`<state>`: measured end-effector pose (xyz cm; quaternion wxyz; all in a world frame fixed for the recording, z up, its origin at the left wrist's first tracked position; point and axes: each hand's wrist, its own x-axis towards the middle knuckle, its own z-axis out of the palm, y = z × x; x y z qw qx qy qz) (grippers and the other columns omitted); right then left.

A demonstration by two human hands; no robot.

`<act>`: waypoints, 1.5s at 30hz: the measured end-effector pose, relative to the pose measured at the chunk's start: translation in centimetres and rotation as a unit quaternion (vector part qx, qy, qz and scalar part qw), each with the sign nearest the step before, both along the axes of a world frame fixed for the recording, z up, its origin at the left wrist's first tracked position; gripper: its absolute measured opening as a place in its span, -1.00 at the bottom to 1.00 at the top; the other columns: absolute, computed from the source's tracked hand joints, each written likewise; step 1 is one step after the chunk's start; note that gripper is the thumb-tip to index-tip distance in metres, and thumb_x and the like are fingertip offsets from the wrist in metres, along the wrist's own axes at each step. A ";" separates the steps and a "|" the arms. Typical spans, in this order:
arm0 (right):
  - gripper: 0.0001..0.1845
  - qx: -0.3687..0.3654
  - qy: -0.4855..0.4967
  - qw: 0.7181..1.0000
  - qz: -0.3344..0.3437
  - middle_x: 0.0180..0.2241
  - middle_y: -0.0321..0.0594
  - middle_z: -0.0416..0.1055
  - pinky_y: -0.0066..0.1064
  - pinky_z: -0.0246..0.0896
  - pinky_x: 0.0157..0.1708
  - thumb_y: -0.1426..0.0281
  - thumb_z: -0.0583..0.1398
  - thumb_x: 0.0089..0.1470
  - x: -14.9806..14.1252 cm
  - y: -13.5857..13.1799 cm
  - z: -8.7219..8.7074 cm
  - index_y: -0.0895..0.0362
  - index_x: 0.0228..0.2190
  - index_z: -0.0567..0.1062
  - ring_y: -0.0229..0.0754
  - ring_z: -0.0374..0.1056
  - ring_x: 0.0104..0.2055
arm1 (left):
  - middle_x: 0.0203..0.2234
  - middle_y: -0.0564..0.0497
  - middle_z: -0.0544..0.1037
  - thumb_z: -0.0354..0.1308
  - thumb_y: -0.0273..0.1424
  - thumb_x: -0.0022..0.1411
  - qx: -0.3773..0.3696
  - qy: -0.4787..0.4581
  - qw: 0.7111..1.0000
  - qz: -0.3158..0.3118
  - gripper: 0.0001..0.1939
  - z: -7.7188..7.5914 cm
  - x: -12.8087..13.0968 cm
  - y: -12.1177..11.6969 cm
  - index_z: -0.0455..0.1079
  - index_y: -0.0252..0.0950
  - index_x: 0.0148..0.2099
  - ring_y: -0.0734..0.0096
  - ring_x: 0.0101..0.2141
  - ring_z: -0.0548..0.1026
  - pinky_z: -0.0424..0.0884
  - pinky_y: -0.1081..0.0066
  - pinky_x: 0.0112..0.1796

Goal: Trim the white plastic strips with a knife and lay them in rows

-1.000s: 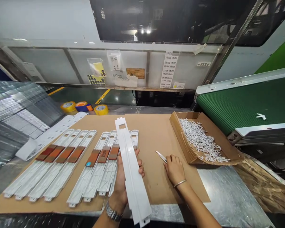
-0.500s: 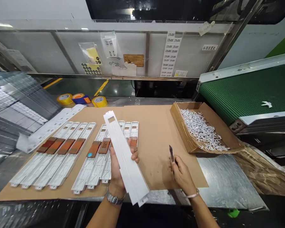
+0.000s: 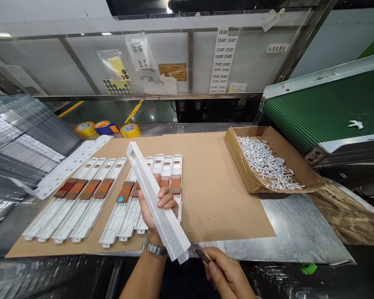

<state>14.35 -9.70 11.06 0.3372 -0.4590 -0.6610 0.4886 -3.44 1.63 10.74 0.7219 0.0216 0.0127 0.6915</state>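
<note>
my left hand (image 3: pixel 146 214): fingers curled round white strip (image 3: pixel 170 232), gripping its middle | my right hand (image 3: pixel 227 276): fingers pinching knife (image 3: pixel 203 256), tip just beside strip's lower end

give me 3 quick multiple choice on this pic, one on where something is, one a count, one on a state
1. Where is the shallow cardboard tray of small white plastic pieces?
a) left of all the strips
b) right of the strips, beside the green ribbed conveyor belt
c) on top of the strips

2. How many white ribbed strips with brown patches lie in the leftmost group?
a) two
b) seven
c) four

3. The long white plastic strip is:
a) held up in the left hand
b) lying flat among the others
c) snapped in two

Answers: 1 b, the tray sits right of the strips, next to the belt. 2 c, four lie side by side. 3 a, the hand grips it above the others.
</note>
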 end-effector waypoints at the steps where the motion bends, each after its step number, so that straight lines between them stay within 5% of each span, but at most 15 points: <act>1: -0.72 -0.003 -0.011 1.000 -0.012 -0.44 -0.30 0.35 -0.49 0.13 -0.38 0.27 -0.09 0.24 -0.2 -0.1 0.0 0.05 -0.15 0.34 -0.29 0.28 -0.43 | -0.55 0.14 0.33 -0.05 -0.14 0.22 0.007 -0.003 1.000 0.002 -0.52 0.0 0.0 0.0 0.22 -0.31 0.09 0.70 -0.63 0.34 0.32 0.68 -0.58; 6: -0.59 -0.028 -0.050 0.998 -0.001 -0.55 -0.32 0.26 -0.48 0.03 -0.46 0.18 -0.16 0.25 -0.8 -0.4 -0.8 0.10 -0.46 0.31 -0.30 0.19 -0.50 | -0.54 0.14 0.35 -0.01 -0.17 0.21 0.033 -0.012 0.999 0.002 -0.52 -0.3 -0.1 -0.2 0.20 -0.30 0.11 0.70 -0.62 0.37 0.34 0.69 -0.57; 12: -0.57 -0.044 -0.094 0.995 -0.006 -0.61 -0.37 0.12 -0.47 -0.10 -0.53 0.14 -0.16 0.23 -1.4 -0.2 -1.0 0.09 -0.57 0.14 -0.33 0.06 -0.57 | -0.56 0.15 0.36 -0.01 -0.16 0.21 0.050 -0.017 0.999 -0.003 -0.53 -0.4 0.3 -0.2 0.22 -0.30 0.09 0.72 -0.64 0.36 0.32 0.73 -0.60; 45: -0.55 -0.062 -0.104 0.992 0.019 -0.66 -0.41 0.01 -0.46 -0.20 -0.57 0.12 -0.17 0.23 -1.0 -0.2 -0.3 0.09 -0.59 0.08 -0.36 -0.07 -0.61 | -0.60 0.17 0.32 -0.07 -0.12 0.23 0.018 0.009 0.999 -0.028 -0.53 -0.5 1.4 -0.4 0.24 -0.34 0.04 0.73 -0.69 0.30 0.23 0.73 -0.67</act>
